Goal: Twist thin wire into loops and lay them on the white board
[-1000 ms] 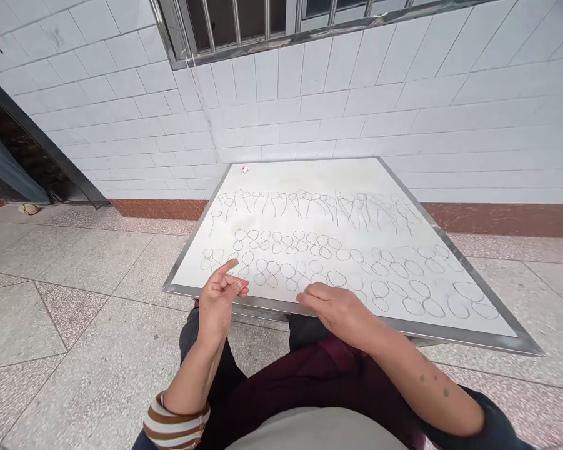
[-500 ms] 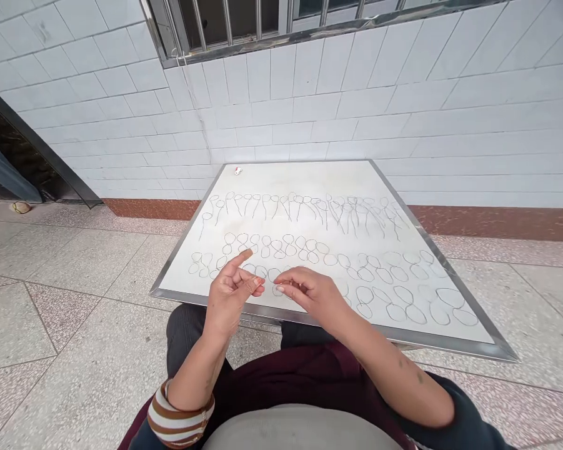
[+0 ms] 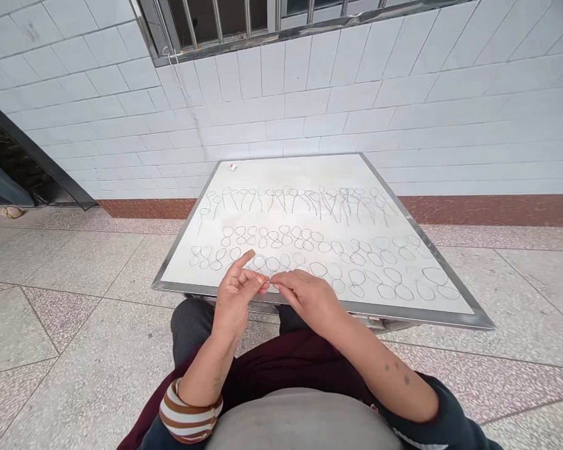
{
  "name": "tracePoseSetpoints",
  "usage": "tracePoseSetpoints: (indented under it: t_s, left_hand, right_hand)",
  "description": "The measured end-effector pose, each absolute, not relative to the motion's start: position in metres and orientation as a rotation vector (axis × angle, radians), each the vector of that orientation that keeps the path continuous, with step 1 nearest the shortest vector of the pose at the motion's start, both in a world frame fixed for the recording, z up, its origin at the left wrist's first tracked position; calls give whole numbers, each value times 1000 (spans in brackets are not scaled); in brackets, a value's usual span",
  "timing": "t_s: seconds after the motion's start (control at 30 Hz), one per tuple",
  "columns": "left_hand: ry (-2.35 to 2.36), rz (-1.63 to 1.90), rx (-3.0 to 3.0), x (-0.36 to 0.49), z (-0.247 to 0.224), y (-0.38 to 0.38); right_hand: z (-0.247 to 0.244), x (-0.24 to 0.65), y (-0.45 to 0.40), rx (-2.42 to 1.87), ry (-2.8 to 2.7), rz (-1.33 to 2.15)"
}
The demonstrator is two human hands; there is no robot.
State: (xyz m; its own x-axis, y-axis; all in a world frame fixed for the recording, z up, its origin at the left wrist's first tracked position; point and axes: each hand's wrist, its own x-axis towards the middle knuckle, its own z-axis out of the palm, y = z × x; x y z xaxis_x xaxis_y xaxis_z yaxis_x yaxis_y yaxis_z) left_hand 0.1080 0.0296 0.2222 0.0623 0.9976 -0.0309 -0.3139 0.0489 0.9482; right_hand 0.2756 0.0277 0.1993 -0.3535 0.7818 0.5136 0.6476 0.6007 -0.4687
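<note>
Above the near edge of the white table my left hand [image 3: 237, 287] pinches with thumb and fingertips, its index finger raised apart. My right hand [image 3: 307, 297] comes in from the right, thumb and fingers pressed together, their tips touching or almost touching those of the left. Whatever thin thing sits in the two pinches is too fine to make out. Beyond the hands, thin dark wire loops [image 3: 304, 235] lie on the tabletop, many in joined pairs. Farther back runs a row of single wire loops with long stems [image 3: 281, 199].
The white table [image 3: 281, 165] has a grey metal rim and stands against a tiled wall [image 3: 304, 119]. A small white and red item [image 3: 233, 167] lies at its far left corner. A barred window [image 3: 248, 22] is above. My knees are under the near edge.
My right hand has moved left, so its fingertips now meet or nearly meet the left hand's. The view has shifted a little; the loops on the table lie as before.
</note>
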Motion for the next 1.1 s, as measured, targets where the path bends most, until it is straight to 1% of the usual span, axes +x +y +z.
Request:
tracePoseSetpoints:
  t_s: [0.23, 0.53, 0.87, 1.1]
  left_hand:
    - [951, 1318, 906, 91, 218, 21]
    - [870, 1227, 715, 81, 201, 21]
    - [896, 1435, 707, 80, 191, 18]
    - [901, 1521, 628, 68, 189, 25]
  right_hand:
    - [201, 260, 23, -1074, -2123, 183]
    - [196, 250, 22, -1046, -2145, 202]
    - [189, 230, 23, -1126, -2150, 198]
    - [173, 235, 14, -1153, -2253, 81]
